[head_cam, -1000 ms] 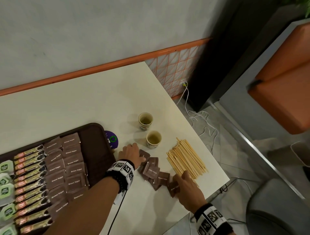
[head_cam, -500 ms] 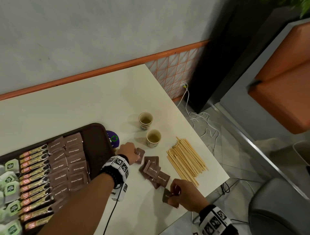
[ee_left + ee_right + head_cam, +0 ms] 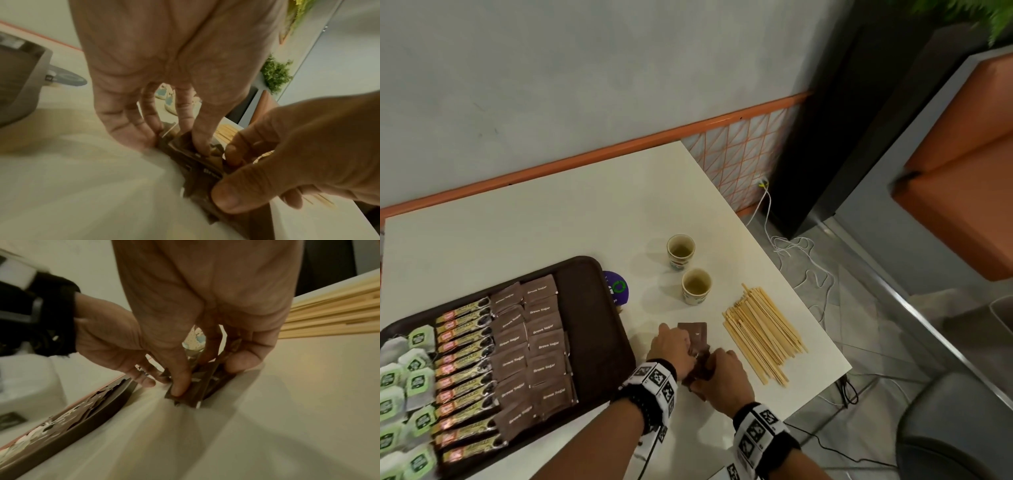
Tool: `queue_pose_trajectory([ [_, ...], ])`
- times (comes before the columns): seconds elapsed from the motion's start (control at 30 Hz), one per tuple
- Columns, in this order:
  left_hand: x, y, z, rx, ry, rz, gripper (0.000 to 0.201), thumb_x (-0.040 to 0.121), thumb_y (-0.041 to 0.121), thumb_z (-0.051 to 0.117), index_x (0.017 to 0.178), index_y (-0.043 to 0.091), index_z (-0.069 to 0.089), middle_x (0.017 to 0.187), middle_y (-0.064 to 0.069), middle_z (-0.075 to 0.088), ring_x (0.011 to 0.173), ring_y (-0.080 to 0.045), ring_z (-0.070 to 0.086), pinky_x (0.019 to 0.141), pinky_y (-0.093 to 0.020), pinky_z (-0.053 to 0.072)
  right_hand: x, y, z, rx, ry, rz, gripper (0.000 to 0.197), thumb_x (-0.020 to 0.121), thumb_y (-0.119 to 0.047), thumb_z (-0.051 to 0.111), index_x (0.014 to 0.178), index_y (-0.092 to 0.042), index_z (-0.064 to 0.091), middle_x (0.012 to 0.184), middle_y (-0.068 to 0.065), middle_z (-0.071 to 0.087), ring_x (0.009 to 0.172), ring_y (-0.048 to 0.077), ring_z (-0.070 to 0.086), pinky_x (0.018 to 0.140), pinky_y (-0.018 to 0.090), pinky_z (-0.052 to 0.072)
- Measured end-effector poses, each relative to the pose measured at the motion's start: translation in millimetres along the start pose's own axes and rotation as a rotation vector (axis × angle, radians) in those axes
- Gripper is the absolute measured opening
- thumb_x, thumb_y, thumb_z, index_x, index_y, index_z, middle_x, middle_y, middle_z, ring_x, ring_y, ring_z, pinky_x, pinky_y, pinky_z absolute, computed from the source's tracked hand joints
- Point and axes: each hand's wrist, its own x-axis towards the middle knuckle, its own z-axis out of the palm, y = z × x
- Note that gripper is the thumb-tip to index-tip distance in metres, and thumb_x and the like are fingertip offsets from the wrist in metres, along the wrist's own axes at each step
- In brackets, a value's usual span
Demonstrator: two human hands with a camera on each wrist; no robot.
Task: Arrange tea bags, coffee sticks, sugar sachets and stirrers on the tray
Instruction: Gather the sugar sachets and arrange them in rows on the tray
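both wrist views are smearing with motion blur, so the print on the loose sugar sachets [image 3: 697, 346] is hardly reading, and how many are lying in the small pile is impossible to tell. in the head view the two hands are covering most of that pile; only one flat sachet is showing clear beyond the knuckles. the tray [image 3: 585, 308] is running off the left and bottom edges of the head view, cutting off some tea bags [image 3: 404, 380].

the pile is sitting on the tabletop [image 3: 551, 233] between the tray's right rim and the bundle of stirrers [image 3: 762, 334], with bare tabletop around it. the near tabletop edge is lying just behind the right hand, and the stirrers are reaching close to that edge at the right corner. two small cups [image 3: 690, 270] are standing beyond the pile, apart from it. a bare strip is lying along the tray's right side, next to the sachet columns and coffee sticks [image 3: 464, 370].

the left hand [image 3: 671, 347] is curling its fingers [image 3: 199, 139] down onto the far and left side of the pile, tips pressing into the sachets. the right hand [image 3: 722, 375] is closing on the near side, thumb [image 3: 180, 379] and fingers pinching the sachets between them, so both hands are squeezing the pile together.
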Motion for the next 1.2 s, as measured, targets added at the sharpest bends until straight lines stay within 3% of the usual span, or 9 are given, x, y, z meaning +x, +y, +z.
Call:
queue_pose_trajectory([
  [0.1,-0.5,-3.0,2.2,-0.086,0.005,-0.004,0.024,0.079,0.012,0.070,0.071,0.023,0.051,0.108,-0.008,0.060,0.104,-0.027,0.059,0.091,-0.035,0.050,0.1,-3.4,0.7,0.038,-0.003,0.006,0.050,0.076,-0.038,0.076,0.104,-0.019,0.040,0.099,-0.003,0.051,0.087,0.018,0.052,0.066,0.028,0.042],
  [0.27,1.4,-10.6,3.8,-0.198,0.002,-0.101,0.040,0.078,0.017,0.075,0.110,0.008,0.052,0.110,-0.011,0.065,0.105,-0.029,0.062,0.085,-0.031,0.049,4.2,-3.3,-0.2,0.041,-0.040,0.025,0.050,0.073,-0.038,0.079,0.109,-0.016,0.053,0.098,-0.002,0.059,0.085,0.017,0.058,0.064,0.025,0.048],
  [0.37,-2.1,-9.1,0.2,-0.193,-0.049,-0.078,0.013,0.078,0.019,0.072,0.086,0.014,0.064,0.096,-0.008,0.069,0.091,-0.024,0.064,0.070,-0.023,0.044,6.7,-3.1,-2.4,0.049,-0.061,-0.008,0.035,0.072,-0.035,0.080,0.098,-0.016,0.067,0.094,0.000,0.068,0.079,0.015,0.062,0.065,0.023,0.052],
  [0.47,-3.4,-10.4,-3.3,-0.239,-0.081,-0.054,0.018,0.076,0.023,0.072,0.067,0.019,0.056,0.080,-0.002,0.063,0.077,-0.020,0.058,0.062,-0.022,0.040,7.0,-1.8,-2.6,0.002,-0.051,-0.088,0.030,0.071,-0.037,0.079,0.095,-0.021,0.071,0.094,-0.002,0.069,0.083,0.014,0.065,0.076,0.029,0.057],
  [0.73,-15.2,-30.2,-16.4,-0.438,-0.066,0.061,0.026,0.072,0.026,0.074,0.072,0.016,0.050,0.071,-0.001,0.059,0.070,-0.020,0.053,0.064,-0.027,0.046,6.1,11.4,-34.1,-0.159,-0.147,-0.231,0.028,0.086,-0.025,0.070,0.113,-0.018,0.065,0.108,-0.003,0.061,0.095,0.015,0.054,0.084,0.026,0.048],
  [0.87,-23.9,-54.8,-28.5,-0.851,-0.037,0.042,0.036,0.062,0.016,0.073,0.095,0.008,0.063,0.092,-0.013,0.072,0.084,-0.028,0.068,0.082,-0.050,0.059,20.1,5.6,-58.0,-0.152,-0.088,-0.288,0.023,0.088,-0.023,0.070,0.110,-0.017,0.066,0.101,-0.006,0.057,0.088,0.008,0.053,0.065,0.010,0.036],
  [0.97,-37.6,-70.7,-38.6,-1.130,-0.114,-0.015,0.037,0.080,-0.014,0.058,0.113,0.004,0.059,0.106,-0.020,0.068,0.091,-0.031,0.067,0.073,-0.042,0.060,35.1,-14.2,-63.1,-0.214,-0.074,-0.369,0.028,0.084,-0.025,0.073,0.111,-0.018,0.067,0.102,-0.005,0.050,0.089,0.012,0.052,0.073,0.018,0.039],
  [1.1,-57.5,-87.8,-42.1,-1.221,-0.236,-0.034,0.042,0.084,-0.019,0.045,0.115,0.005,0.059,0.092,-0.013,0.069,0.091,-0.038,0.068,0.070,-0.038,0.057,49.4,-35.3,-43.0,-0.429,-0.118,-0.495,0.033,0.083,-0.029,0.071,0.115,-0.024,0.065,0.129,-0.003,0.040,0.114,0.023,0.041,0.097,0.037,0.045],
  [1.2,-68.4,-96.2,-41.6,-1.271,-0.280,-0.027,0.046,0.083,-0.020,0.039,0.109,0.010,0.061,0.087,-0.017,0.066,0.087,-0.040,0.069,0.069,-0.037,0.054,53.2,-36.7,-32.5,-0.484,-0.105,-0.493,0.039,0.084,-0.028,0.069,0.122,-0.024,0.061,0.134,-0.001,0.035,0.118,0.026,0.034,0.102,0.041,0.044],
])
